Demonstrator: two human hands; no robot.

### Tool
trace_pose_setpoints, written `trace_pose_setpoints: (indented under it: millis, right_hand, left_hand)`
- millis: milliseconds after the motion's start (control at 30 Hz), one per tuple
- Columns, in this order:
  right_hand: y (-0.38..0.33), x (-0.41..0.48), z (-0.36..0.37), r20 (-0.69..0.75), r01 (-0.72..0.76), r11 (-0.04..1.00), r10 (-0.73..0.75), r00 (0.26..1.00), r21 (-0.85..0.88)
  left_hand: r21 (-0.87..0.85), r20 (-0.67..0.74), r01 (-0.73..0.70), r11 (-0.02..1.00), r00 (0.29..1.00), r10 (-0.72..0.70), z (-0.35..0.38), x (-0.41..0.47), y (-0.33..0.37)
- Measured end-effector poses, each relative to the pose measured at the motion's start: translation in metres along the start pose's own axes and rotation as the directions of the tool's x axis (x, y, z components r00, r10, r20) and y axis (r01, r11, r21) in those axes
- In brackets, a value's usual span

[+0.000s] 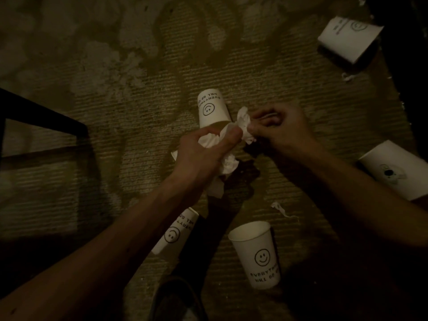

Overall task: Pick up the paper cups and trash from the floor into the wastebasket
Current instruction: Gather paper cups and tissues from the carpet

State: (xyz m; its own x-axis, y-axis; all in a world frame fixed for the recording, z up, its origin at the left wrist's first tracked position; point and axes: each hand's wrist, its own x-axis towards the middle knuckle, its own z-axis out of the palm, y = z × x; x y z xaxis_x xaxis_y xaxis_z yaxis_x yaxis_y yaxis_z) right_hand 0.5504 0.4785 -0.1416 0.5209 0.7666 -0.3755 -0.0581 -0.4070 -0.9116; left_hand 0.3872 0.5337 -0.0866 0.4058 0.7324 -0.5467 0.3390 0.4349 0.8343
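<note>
My left hand (203, 151) grips a wad of crumpled white tissue (229, 162) above the carpet. My right hand (282, 128) pinches the tissue's upper end (244, 121). Several white paper cups with smiley faces lie around: one on its side just beyond my hands (212, 110), one under my left forearm (176, 232), one near my feet (257, 253), one at the right edge (393, 167), one at the far right top (347, 35). No wastebasket is in view.
A small tissue scrap (281, 208) lies on the carpet by the near cup, another scrap (348, 76) under the far cup. A dark frame of furniture (46, 117) stands at the left. Dark furniture (407, 54) fills the right edge. My shoe (176, 300) shows at the bottom.
</note>
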Motion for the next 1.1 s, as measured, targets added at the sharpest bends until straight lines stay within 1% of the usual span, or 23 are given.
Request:
trace_pose_setpoints:
  millis: [67, 133, 200, 267, 333, 400, 467, 567, 633, 700, 767, 800, 867, 933, 1000, 1100]
  right_hand:
    - [-0.007, -0.023, -0.008, 0.082, -0.058, 0.982, 0.044, 0.996, 0.177]
    - [-0.012, -0.045, -0.014, 0.136, -0.075, 0.963, 0.040, 0.990, 0.258]
    - [-0.017, -0.064, -0.018, 0.137, -0.062, 0.956, 0.023, 0.990, 0.286]
    - [-0.023, -0.078, -0.022, 0.130, -0.013, 0.957, -0.026, 0.991, 0.289]
    - [-0.030, -0.089, -0.026, 0.154, 0.030, 0.955, -0.078, 0.985, 0.294]
    - [-0.036, -0.097, -0.030, 0.199, 0.007, 0.941, -0.079, 0.977, 0.339]
    - [-0.042, -0.105, -0.034, 0.250, -0.031, 0.939, -0.059, 0.966, 0.342]
    - [-0.041, -0.118, -0.038, 0.325, -0.071, 0.968, -0.011, 0.946, 0.240]
    - [-0.034, -0.126, -0.038, 0.341, -0.104, 0.979, 0.039, 0.939, 0.175]
    - [-0.019, -0.138, -0.035, 0.310, -0.162, 0.979, 0.117, 0.943, 0.124]
    - [0.004, -0.148, -0.033, 0.220, -0.176, 0.984, 0.173, 0.960, -0.007]
    - [0.017, -0.154, -0.031, 0.191, -0.192, 0.979, 0.203, 0.960, -0.073]
    - [0.041, -0.165, -0.025, 0.169, -0.236, 0.964, 0.254, 0.952, -0.118]
    - [0.055, -0.174, -0.019, 0.192, -0.205, 0.963, 0.237, 0.952, -0.175]
    - [0.062, -0.179, -0.015, 0.227, -0.149, 0.958, 0.206, 0.952, -0.243]
    - [0.065, -0.179, -0.010, 0.208, -0.164, 0.950, 0.223, 0.952, -0.268]
  left_hand:
    - [-0.005, -0.006, -0.003, 1.000, 1.000, 0.003, 0.001, 0.000, -0.001]
    - [-0.030, 0.013, -0.032, 0.999, 0.999, 0.032, 0.008, -0.004, -0.001]
    - [-0.045, 0.042, -0.072, 0.996, 0.996, 0.074, 0.017, -0.010, 0.001]
    - [-0.027, 0.076, -0.107, 0.994, 0.991, 0.109, 0.024, -0.015, 0.003]
    - [-0.024, 0.121, -0.106, 0.994, 0.987, 0.109, 0.028, -0.020, 0.007]
    - [-0.066, 0.166, -0.087, 0.994, 0.981, 0.097, 0.028, -0.024, 0.011]
    - [-0.085, 0.204, -0.074, 0.994, 0.975, 0.090, 0.024, -0.029, 0.012]
    - [-0.001, 0.237, -0.060, 0.998, 0.970, 0.058, 0.016, -0.040, 0.006]
    - [0.008, 0.248, -0.057, 0.998, 0.967, 0.053, 0.008, -0.047, -0.001]
    - [0.046, 0.248, -0.055, 0.997, 0.968, 0.042, -0.002, -0.058, -0.012]
    - [0.123, 0.223, -0.033, 0.992, 0.975, 0.005, -0.012, -0.070, -0.028]
    - [0.164, 0.201, -0.006, 0.986, 0.979, -0.027, -0.018, -0.077, -0.037]
    - [0.187, 0.179, 0.081, 0.979, 0.977, -0.115, -0.026, -0.089, -0.057]
    - [0.195, 0.143, 0.164, 0.967, 0.971, -0.194, -0.029, -0.099, -0.076]
    - [0.216, 0.071, 0.205, 0.955, 0.972, -0.225, -0.029, -0.105, -0.092]
    - [0.255, 0.035, 0.246, 0.935, 0.964, -0.263, -0.029, -0.107, -0.111]
